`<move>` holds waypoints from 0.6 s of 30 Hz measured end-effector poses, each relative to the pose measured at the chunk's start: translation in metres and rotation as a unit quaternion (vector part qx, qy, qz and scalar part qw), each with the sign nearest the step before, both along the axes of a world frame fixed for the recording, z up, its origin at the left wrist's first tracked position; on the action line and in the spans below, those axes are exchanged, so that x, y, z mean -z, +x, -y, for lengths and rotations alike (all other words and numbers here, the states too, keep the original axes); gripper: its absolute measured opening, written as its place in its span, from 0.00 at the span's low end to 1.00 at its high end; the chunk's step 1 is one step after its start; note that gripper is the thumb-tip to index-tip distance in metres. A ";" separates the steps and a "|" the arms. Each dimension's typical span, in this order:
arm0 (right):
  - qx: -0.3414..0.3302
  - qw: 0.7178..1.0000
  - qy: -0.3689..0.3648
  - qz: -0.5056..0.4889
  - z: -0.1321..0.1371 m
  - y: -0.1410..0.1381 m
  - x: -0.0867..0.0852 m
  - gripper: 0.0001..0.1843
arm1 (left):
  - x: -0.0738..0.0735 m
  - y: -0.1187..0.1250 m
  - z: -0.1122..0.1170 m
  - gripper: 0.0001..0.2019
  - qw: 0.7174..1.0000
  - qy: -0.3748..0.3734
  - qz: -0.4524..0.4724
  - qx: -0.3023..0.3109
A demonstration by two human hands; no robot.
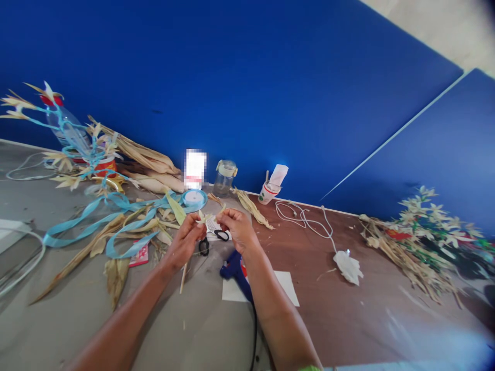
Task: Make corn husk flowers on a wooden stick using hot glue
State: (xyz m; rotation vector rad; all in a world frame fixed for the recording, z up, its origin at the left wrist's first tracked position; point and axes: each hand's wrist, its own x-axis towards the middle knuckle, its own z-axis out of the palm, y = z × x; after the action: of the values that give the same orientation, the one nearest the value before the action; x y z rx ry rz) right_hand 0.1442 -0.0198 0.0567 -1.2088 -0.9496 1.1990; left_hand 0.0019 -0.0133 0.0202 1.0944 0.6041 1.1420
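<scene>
My left hand (184, 241) is closed, pinching a small pale corn-husk flower (202, 218) at its fingertips. Below that hand a thin pale stick (183, 278) slants down; whether it joins the flower is hidden. Close by on the right, my right hand (236, 226) pinches a narrow strip of husk (221, 209) between thumb and fingers. Scissors with black handles (203, 247) lie on the table under both hands. A blue glue gun (236, 270) rests on a white sheet (285, 286), partly covered by my right forearm.
Blue ribbon (83, 226) and dried husks (112, 232) spread over the left side. Along the blue wall stand a glass jar (224, 179), a paper cup (268, 192) and a bottle (67, 126). A white cable (309, 221) and a husk-flower bunch (429, 221) lie right.
</scene>
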 end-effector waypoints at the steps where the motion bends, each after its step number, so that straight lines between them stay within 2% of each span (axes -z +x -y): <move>1: 0.001 1.000 0.000 0.000 0.000 0.000 0.000 0.09 | 0.000 0.000 0.000 0.08 1.000 -0.003 0.007 0.007; 4: 0.003 1.000 0.008 -0.007 0.000 -0.001 -0.001 0.09 | -0.002 -0.001 0.000 0.08 1.000 -0.002 0.010 0.013; 13: 0.008 1.000 0.016 -0.023 0.003 -0.004 -0.005 0.08 | 0.002 -0.003 -0.003 0.08 0.999 -0.005 -0.012 -0.029; 18: -0.005 0.999 0.004 -0.035 0.006 -0.008 -0.008 0.09 | 0.004 -0.002 -0.003 0.12 0.999 -0.029 0.006 -0.039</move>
State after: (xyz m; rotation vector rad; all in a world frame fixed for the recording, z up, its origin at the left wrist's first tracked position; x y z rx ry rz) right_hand 0.1365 -0.0256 0.0644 -1.1497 -0.9098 1.2365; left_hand -0.0003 -0.0103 0.0165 1.0201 0.6720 1.1907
